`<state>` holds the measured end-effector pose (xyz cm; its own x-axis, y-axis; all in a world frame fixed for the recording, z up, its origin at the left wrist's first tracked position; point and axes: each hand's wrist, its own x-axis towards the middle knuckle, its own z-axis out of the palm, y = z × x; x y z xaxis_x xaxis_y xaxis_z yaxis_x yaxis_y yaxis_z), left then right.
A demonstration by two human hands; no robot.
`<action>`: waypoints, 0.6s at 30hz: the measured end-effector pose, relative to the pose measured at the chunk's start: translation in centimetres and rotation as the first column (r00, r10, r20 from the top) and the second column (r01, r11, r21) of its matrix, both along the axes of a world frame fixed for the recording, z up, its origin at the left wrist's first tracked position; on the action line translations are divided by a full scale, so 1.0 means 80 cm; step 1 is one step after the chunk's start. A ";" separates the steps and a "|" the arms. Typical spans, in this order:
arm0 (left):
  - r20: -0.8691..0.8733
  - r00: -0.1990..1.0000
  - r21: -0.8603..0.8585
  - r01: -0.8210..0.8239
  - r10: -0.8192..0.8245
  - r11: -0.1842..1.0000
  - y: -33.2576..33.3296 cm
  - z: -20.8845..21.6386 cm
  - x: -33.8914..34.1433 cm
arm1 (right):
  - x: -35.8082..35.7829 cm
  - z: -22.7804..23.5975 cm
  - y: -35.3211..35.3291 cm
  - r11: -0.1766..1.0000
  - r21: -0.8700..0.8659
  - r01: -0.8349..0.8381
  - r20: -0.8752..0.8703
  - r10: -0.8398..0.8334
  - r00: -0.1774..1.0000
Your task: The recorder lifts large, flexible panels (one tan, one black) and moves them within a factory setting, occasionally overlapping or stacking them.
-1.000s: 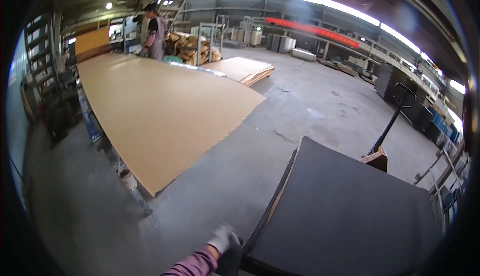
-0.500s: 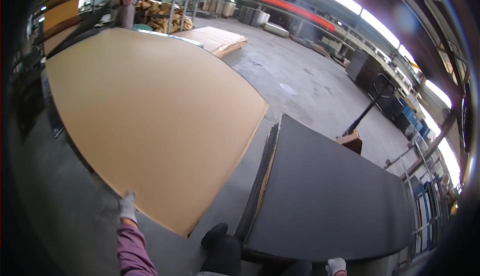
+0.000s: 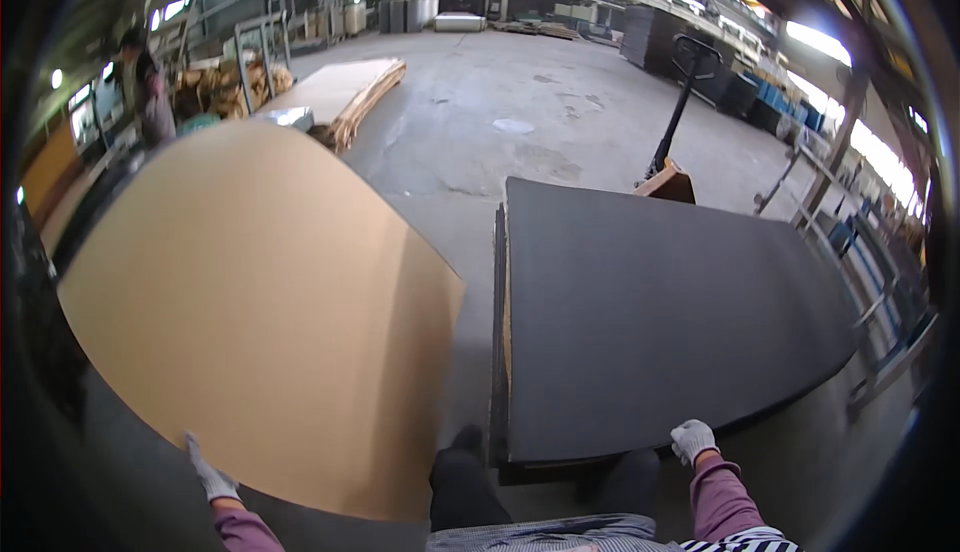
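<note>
A large tan sheet (image 3: pixel 270 302) spreads across the left side, its surface bowed, with a darker shaded band along its right part. My left hand (image 3: pixel 208 470), in a pale grey glove, is at its near edge, thumb over the top and the other fingers mostly hidden. To the right lies a stack topped by a dark grey sheet (image 3: pixel 660 312); layered edges show along its left side. Gloved too, my right hand (image 3: pixel 692 442) is closed in a fist at that stack's near edge. Whatever it may hold is hidden.
A pallet jack (image 3: pixel 685 102) stands behind the dark stack. Metal rails (image 3: pixel 850 252) run along the right. Farther off at left are a stack of pale sheets (image 3: pixel 340 92) and another person (image 3: pixel 145 92). Grey floor (image 3: pixel 470 132) stretches between.
The view has swung right. My right hand has come up to the dark stack's near edge. The tan sheet now bows more and shows a shaded band; my left hand stays at its near edge.
</note>
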<state>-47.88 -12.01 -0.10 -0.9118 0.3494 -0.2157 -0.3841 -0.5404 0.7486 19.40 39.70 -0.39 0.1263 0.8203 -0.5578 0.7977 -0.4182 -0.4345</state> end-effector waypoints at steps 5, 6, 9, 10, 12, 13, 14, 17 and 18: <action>-0.378 0.921 -0.150 -0.160 0.093 0.976 0.060 0.136 0.005 | -0.007 0.000 -0.014 0.999 0.041 -0.008 -0.114 0.012 0.993; -0.486 0.870 -0.158 -0.184 0.085 0.970 0.099 0.192 0.017 | 0.013 -0.009 -0.007 0.999 0.009 -0.033 -0.172 0.034 0.984; -0.717 0.678 -0.143 0.087 -0.164 0.986 0.277 0.373 0.093 | 0.044 0.021 -0.018 0.986 0.087 0.144 -0.424 -0.094 0.901; -0.961 0.203 -0.235 -0.232 -0.189 0.944 0.346 0.398 0.114 | 0.043 0.051 -0.026 0.986 0.046 0.159 -0.528 -0.111 0.842; -0.800 -0.453 -0.295 -0.273 -0.394 0.915 0.496 0.418 0.251 | 0.033 0.118 -0.051 0.955 0.083 0.286 -0.755 -0.127 0.643; -0.720 -0.616 -0.229 -0.225 -0.321 0.947 0.537 0.353 0.326 | 0.031 0.144 -0.059 0.968 0.046 0.249 -0.929 -0.050 0.366; -0.615 -0.755 -0.173 -0.151 -0.226 0.973 0.579 0.284 0.401 | 0.025 0.165 -0.070 0.953 0.164 0.254 -0.986 0.148 0.082; -0.182 -0.944 -0.809 -0.014 -0.274 0.587 0.559 0.283 0.633 | 0.068 0.192 -0.075 0.828 0.455 0.329 -0.856 0.508 -0.094; -0.160 -0.960 -0.800 -0.012 -0.232 0.600 0.530 0.304 0.635 | 0.076 0.185 -0.072 0.615 0.653 0.442 -0.757 0.513 0.405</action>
